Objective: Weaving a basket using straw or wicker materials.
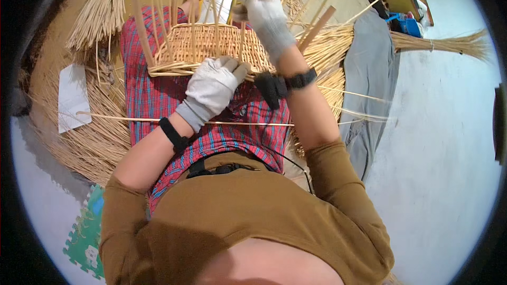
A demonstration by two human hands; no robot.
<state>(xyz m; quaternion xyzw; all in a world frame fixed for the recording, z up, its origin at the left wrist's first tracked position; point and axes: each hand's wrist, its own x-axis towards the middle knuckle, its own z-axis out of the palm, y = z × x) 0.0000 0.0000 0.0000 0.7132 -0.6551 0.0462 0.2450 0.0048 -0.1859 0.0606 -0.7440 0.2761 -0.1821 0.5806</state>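
Gripping basket (229, 40) at near edge with left hand (213, 85), apparently steadying it on lap (155, 95); pinching stake (242, 37) with right hand (264, 13).

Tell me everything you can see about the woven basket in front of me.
The basket is pale tan, of what looks like wicker: a tightly woven section with a thicker, twisted-looking near edge. Thin stakes and thicker end posts rise beyond the weave, so it looks unfinished. It sits over the red checked cloth. Your gloved left hand is at its near edge; your gloved right hand is higher, by a thin stake.
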